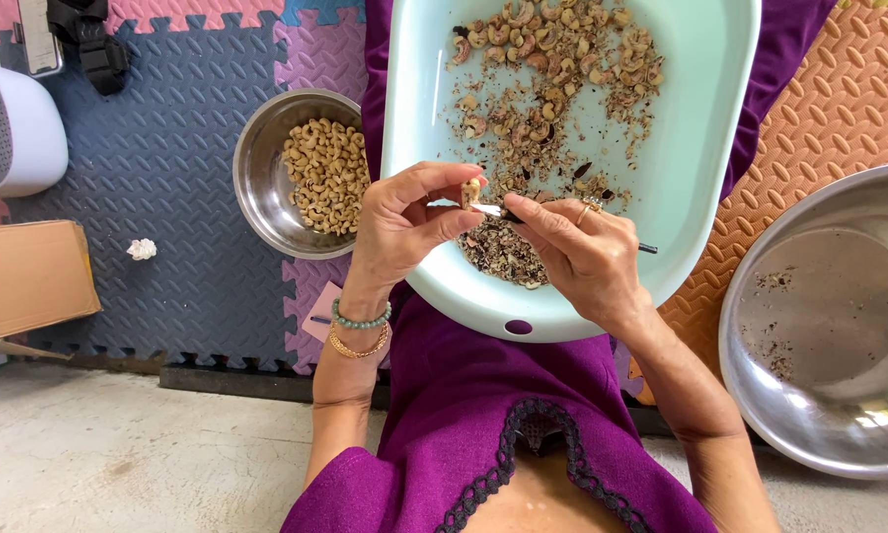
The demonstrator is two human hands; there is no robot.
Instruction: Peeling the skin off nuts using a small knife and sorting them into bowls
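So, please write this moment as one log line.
left hand: pinches cashew | right hand: small knife on cashew | under: pale tub | beside: steel bowl, peeled cashews

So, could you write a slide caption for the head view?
Left hand holds a cashew while right hand scrapes it with a small knife.

Floor: interlocking foam mats with a raised tread pattern, tiles in slate blue, pink and lilac at left, orange at right. Mats end at a dark edge strip; beyond it, bare grey concrete, slightly stained. At far left a white plastic container and a flattened brown cardboard box. Small crumpled white scrap on the blue tile. Black strap, possibly a bag's, at top left. Lighting: even, bright, daylight-like.
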